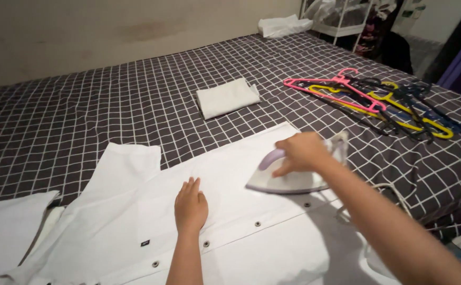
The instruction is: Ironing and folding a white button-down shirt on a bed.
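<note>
ahead of iron (294, 177): open white shirt (151, 211) cloth up to its edge, then bare checked bed (83, 116).
far middle: folded white cloth (226, 97) lies in the path.
far right: pile of plastic hangers (378, 100) blocks that side.
near right: iron's cord (394, 195) trails across the bed.
left: flat left hand (190, 206) rests on the shirt; beyond it, free cloth.

A shirt (151, 221) lies spread on the bed (83, 105) beneath both hands, the left hand (190, 207) flat on it, the right hand (301, 152) on an iron (294, 177) just to its right, a folded cloth (226, 97) beyond them, hangers (378, 100) farther right.
</note>
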